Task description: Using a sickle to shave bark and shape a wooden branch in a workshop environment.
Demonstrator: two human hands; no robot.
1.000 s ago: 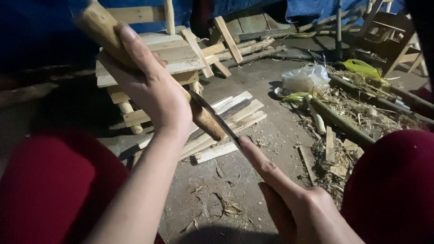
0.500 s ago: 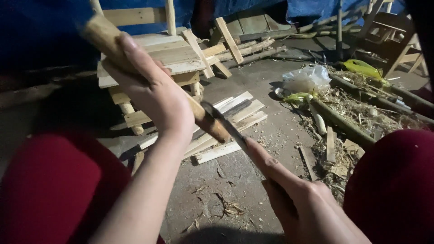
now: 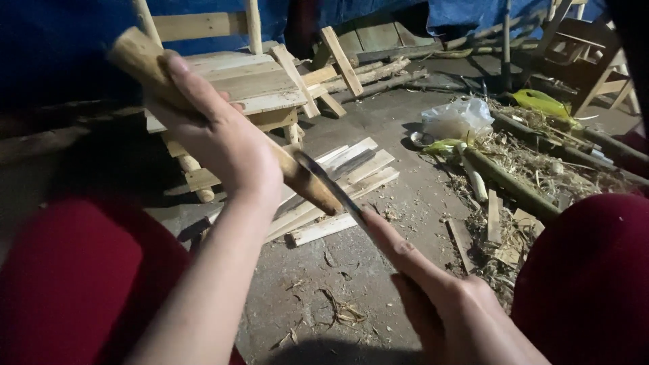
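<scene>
While the right hand (image 3: 460, 314) is gripping a knife (image 3: 331, 186) with its first finger lying along the blade's back, the left hand (image 3: 216, 138) is wrapping tight around a stick (image 3: 145, 57). The stick is slanting down from upper left, and the knife blade is lying against its lower end, just right of the left hand. Shavings (image 3: 338, 311) are lying on the floor (image 3: 399, 135) below the stick. Some flat slats (image 3: 338, 176) are lying on the floor behind the stick. A wooden chair (image 3: 230, 81) is standing farther back behind the stick. A clear bag (image 3: 456, 118) is sitting well off to the right of the stick.
</scene>
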